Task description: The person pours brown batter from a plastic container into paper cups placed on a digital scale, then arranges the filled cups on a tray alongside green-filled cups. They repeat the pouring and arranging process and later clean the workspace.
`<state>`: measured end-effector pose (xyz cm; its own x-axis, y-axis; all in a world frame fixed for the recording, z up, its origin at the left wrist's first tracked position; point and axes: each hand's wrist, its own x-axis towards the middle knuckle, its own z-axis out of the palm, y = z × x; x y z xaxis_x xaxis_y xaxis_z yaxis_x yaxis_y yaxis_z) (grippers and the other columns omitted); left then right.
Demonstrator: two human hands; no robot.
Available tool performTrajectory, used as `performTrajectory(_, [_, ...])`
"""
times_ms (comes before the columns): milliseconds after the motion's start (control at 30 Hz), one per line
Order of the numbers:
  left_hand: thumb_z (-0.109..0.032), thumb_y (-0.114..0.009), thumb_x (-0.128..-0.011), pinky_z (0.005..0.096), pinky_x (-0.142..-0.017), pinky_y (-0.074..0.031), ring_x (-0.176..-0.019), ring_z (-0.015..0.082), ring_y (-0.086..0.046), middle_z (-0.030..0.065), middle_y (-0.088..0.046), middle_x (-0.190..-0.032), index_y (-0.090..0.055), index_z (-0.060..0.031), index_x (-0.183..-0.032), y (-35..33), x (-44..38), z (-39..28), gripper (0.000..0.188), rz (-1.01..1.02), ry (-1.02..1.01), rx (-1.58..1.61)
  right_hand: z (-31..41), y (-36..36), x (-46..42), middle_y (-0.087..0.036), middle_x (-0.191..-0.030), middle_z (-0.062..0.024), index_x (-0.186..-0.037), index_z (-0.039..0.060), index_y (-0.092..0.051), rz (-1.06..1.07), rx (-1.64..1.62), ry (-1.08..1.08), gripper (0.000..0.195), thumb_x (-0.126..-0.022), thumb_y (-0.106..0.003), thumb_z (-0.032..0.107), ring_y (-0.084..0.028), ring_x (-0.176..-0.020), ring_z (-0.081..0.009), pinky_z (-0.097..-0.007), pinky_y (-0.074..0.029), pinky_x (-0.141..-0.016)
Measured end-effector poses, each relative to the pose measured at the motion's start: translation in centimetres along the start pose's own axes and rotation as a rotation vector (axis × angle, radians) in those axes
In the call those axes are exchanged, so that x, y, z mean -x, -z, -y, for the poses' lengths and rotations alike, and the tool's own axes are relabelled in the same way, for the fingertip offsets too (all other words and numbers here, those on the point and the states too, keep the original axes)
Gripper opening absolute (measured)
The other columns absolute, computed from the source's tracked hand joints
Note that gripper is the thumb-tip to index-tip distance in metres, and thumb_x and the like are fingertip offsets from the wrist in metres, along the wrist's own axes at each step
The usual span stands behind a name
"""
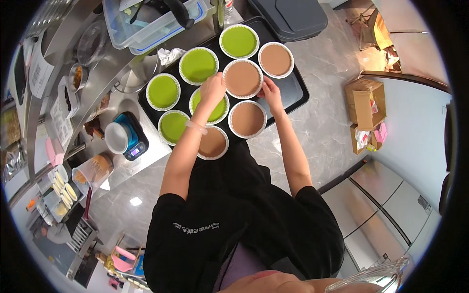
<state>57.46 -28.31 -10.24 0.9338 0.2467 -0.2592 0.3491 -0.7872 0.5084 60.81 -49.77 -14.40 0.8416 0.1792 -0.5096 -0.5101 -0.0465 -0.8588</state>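
A white fluted paper cup of smooth brown batter (243,79) is between my two hands, above or on the black baking tray (293,88). My left hand (213,89) pinches its left rim, the wrist wearing a pale bracelet. Fingers of my right hand (271,93) hold its lower right side. Several cups of green batter (198,66) stand on the left and far part of the tray. Other brown cups (247,119) are around the held one, one of them partly behind my left forearm. Whether the held cup's base touches the tray is hidden.
Left on the steel counter are a digital scale (135,148) bearing a white cup (117,137), a plastic jug with brown residue (93,168) and a metal bowl (137,77). Crumpled tissue (170,56) and a clear plastic box (157,31) lie beyond. A grey lidded bin (293,18) stands far right.
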Motion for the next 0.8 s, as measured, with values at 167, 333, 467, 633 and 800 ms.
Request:
performTrajectory(167, [-0.011,-0.046,-0.085,0.0458,-0.072,-0.05,-0.086,0.0355,-0.062,0.0183,-0.064,-0.087,-0.058,-0.0034,-0.09,-0.4,-0.1,0.4,0.015,0.004,0.028,-0.038,-1.6,0.2,-0.8,-0.06,-0.087,-0.0003,-0.128,0.0043,-0.047,0.001,-0.028,-0.012,0.034,-0.097,-0.041,0.019,-0.056,-0.07,-0.0061,-0.0235,-0.05,-0.065])
performTrajectory(333, [-0.01,-0.045,-0.085,0.0464,-0.071,-0.049,-0.084,0.0359,-0.061,0.018,-0.064,-0.087,-0.058,-0.0033,-0.09,-0.8,-0.3,0.2,0.015,0.004,0.035,0.057,-1.0,0.3,-0.6,-0.059,-0.089,-0.0007,-0.131,0.0043,-0.042,0.088,-0.018,-0.022,0.037,-0.097,-0.041,0.018,-0.057,-0.072,-0.0063,-0.0238,-0.052,-0.063])
performTrajectory(467, [-0.011,-0.046,-0.085,0.047,-0.07,-0.048,-0.083,0.0365,-0.061,0.0182,-0.064,-0.088,-0.058,-0.004,-0.092,-1.2,-0.5,0.6,0.016,0.003,0.02,0.084,-0.9,0.0,-0.6,-0.059,-0.09,-0.0021,-0.132,0.0039,-0.041,0.058,-0.023,0.002,0.037,-0.097,-0.04,0.017,-0.058,-0.073,-0.0075,-0.0246,-0.054,-0.062])
performTrajectory(633, [-0.01,-0.046,-0.085,0.0463,-0.07,-0.049,-0.084,0.0363,-0.061,0.0178,-0.064,-0.088,-0.058,-0.0043,-0.093,0.0,0.3,-0.3,0.016,-0.053,0.011,0.105,0.6,-0.3,0.3,-0.059,-0.094,-0.0043,-0.134,0.0044,-0.039,0.015,-0.007,-0.011,0.038,-0.097,-0.039,0.016,-0.059,-0.074,-0.0091,-0.025,-0.054,-0.062])
performTrajectory(800, [-0.015,-0.041,-0.088,0.0463,-0.073,-0.049,-0.083,0.038,-0.061,0.0215,-0.064,-0.091,-0.06,-0.0059,-0.11,0.6,-0.1,-0.5,0.03,0.095,0.114,-0.048,0.1,-0.2,-0.6,-0.06,-0.094,-0.0048,-0.134,0.0048,-0.04,-0.023,0.064,-0.092,0.039,-0.098,-0.038,0.02,-0.06,-0.075,-0.0099,-0.0265,-0.054,-0.061])
